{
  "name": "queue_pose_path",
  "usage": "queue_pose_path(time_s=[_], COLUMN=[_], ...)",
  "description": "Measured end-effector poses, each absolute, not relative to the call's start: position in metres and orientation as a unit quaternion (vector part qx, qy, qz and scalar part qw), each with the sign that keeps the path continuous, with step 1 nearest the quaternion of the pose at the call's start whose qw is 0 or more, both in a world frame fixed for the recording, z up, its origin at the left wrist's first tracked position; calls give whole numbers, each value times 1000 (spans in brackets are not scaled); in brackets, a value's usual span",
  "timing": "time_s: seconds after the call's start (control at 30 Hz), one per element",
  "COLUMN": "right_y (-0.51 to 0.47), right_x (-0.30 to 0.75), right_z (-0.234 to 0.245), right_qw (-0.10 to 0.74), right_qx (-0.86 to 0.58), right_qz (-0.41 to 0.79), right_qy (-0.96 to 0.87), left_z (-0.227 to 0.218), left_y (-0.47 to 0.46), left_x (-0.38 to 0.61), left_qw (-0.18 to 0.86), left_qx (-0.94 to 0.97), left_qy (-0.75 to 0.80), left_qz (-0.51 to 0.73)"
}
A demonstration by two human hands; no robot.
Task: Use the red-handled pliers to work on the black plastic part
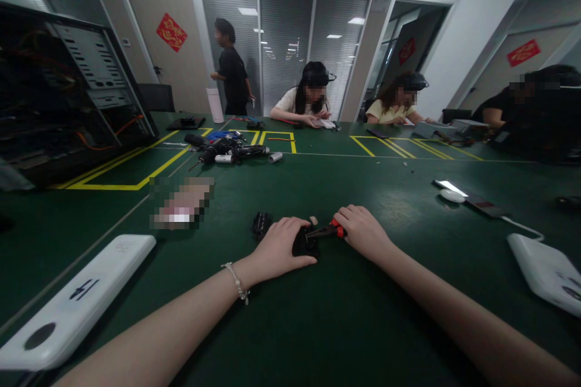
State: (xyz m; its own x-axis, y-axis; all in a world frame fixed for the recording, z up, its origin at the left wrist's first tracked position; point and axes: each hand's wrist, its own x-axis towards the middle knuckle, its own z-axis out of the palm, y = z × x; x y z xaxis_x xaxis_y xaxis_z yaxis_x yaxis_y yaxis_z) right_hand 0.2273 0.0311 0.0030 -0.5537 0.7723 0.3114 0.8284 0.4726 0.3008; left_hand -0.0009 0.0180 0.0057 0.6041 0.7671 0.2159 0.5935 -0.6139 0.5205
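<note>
My left hand point(278, 249) is closed around a small black part point(308, 248) on the green table, thumb on its near side and fingers on its far side. Red-handled needle-nose pliers point(323, 232) are in the grip of my right hand point(365, 233), their jaws pointing left. The plier tips meet the black part or lie just over it; I cannot tell whether they pinch anything. A black ribbed piece or coiled cable point(260, 226) lies just left of my left hand. Beyond the pliers sits a tiny beige piece point(313, 220).
An opened computer case point(86, 66) stands at the left. Tools and cables point(222, 149) are heaped at the back left. White slab-like devices point(86, 296) lie on both sides, with a phone-like device point(472, 198) at the right. Several people are across the table.
</note>
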Motion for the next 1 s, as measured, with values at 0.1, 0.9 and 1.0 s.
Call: queue_pose_path(time_s=[0.1, 0.9, 1.0], right_y=[32, 32, 31], right_x=[229, 228, 227], right_z=[4, -2, 0], right_qw=[68, 72, 72], right_qx=[-466, -476, -473], right_qz=[-209, -218, -216], right_qy=[-857, -849, -851], left_z=[5, 3, 2], left_y=[18, 20, 20], left_x=[-1, -1, -1], left_qw=[201, 196, 195], left_qx=[873, 875, 875], left_qy=[389, 386, 385], left_qz=[214, 218, 220])
